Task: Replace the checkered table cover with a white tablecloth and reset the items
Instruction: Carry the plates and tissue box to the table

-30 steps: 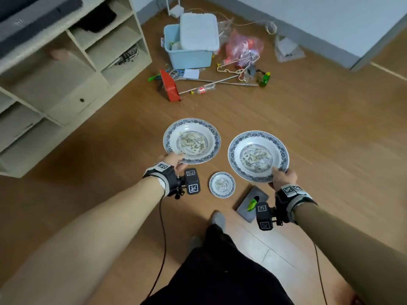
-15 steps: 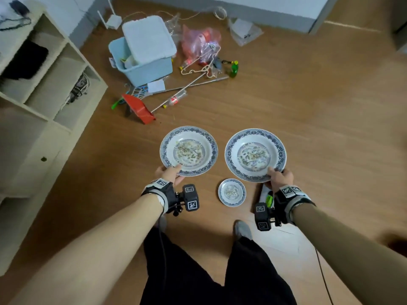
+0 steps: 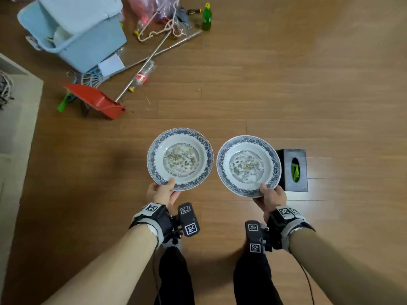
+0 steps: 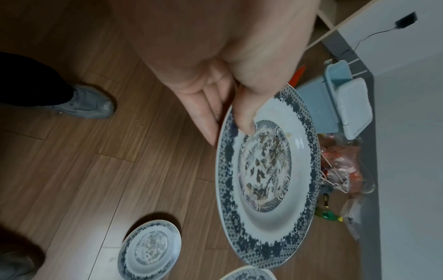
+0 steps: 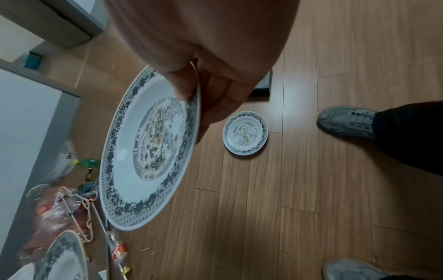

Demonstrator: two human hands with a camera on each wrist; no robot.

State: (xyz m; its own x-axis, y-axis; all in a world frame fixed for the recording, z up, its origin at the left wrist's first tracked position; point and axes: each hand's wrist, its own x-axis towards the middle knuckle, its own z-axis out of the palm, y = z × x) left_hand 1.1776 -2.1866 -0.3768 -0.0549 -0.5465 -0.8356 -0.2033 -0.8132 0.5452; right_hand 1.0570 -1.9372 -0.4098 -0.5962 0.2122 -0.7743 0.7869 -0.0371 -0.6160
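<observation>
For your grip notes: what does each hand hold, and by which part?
Left hand pinches the left plate by its near rim; right hand the right plate likewise.

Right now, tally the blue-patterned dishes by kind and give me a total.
Large plates: 2, one pinched at the rim by the left hand (left plate) and one by the right hand (right plate).
Small saucers: 1, the saucer lying on the wooden floor, hidden in the head view.
Total: 3 dishes.
</observation>
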